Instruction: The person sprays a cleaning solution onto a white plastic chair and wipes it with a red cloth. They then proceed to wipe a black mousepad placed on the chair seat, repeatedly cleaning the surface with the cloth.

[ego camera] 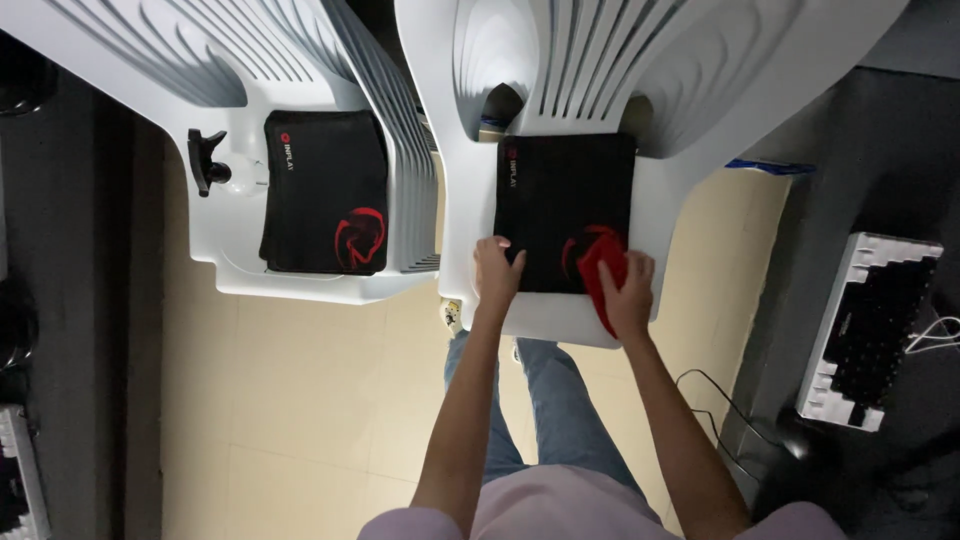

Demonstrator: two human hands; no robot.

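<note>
Wiping looks partly done: right hand [628, 290] presses a red cloth [603, 268] on the near edge of the black mat [562, 205]; left hand [496, 272] lies spread, holding it flat. Far part maybe unwiped.

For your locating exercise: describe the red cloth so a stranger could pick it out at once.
Find the two stacks of white plastic chairs; take the right stack. A black mat lies on its seat, steadied by the left hand. The red cloth is under the right hand: bunched plain fabric, unlike the flat red emblems printed on both mats.

Black mouse pad [560, 200] flat on white chair seat, red cloth [603, 272] bunched on its near corner
</note>
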